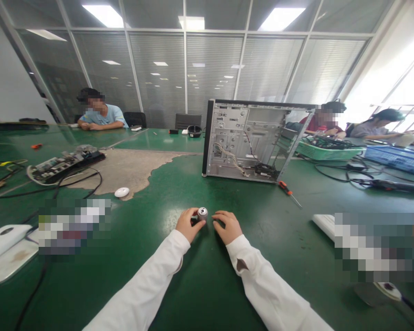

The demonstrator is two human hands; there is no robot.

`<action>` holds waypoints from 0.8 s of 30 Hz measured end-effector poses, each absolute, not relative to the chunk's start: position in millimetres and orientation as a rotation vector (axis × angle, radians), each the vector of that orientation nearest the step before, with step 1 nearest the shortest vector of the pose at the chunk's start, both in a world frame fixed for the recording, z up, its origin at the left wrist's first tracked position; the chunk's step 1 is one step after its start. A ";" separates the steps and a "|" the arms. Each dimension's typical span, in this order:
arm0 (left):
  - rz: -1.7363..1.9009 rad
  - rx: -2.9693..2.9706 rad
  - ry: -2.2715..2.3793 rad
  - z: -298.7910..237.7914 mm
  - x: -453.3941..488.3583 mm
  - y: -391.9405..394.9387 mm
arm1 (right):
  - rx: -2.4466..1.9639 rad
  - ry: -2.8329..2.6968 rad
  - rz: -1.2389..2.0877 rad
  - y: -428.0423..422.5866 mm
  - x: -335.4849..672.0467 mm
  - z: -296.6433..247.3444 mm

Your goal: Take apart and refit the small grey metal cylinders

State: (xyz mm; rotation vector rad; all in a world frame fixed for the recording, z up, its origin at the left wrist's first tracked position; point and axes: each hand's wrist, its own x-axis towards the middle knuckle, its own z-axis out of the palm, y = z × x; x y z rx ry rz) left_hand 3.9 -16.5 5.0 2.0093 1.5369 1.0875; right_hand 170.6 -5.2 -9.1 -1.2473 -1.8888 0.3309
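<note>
Green desk (pixel 200 285) seen from above and behind two white-sleeved arms. A small silver cylinder (pixel 202 213) is held upright at desk centre, just in front of the wearer, its round top w/ a dark hole facing up. It is pinched at its left side by the left hand (pixel 188 224), thumb and fingers (pixel 192 212) closed round it. The right hand (pixel 228 226) is set just beside it, not touching; its fingers (pixel 221 214) are bent down toward the desk, and whether anything is gripped under them can't be told.

Further back, right of centre, an open PC case (pixel 251 140) is stood upright, side panel off, wiring visible inside. A screwdriver (pixel 289 193) w/ orange handle is laid near its front corner. To the left, a white disc (pixel 122 192) is seen at the edge of a worn patch, and a circuit board (pixel 64 163) w/ black cables beyond it. At far right, a green basket (pixel 326 151) and a blue basket (pixel 396 157) are placed by other seated people.
</note>
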 end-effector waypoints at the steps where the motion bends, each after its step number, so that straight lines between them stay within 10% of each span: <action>1: 1.087 2.005 1.536 4.9 3.8 -16.5 | -1.263 -1.800 0.404 -3.3 172.2 -8.4; 8: 1.100 1.960 1.524 3.8 3.5 -17.2 | -1.166 -0.766 1.057 27.1 194.3 -15.0; 24: 1.041 1.983 1.540 1.7 3.9 -15.6 | -1.036 -0.636 1.172 36.9 201.1 -22.0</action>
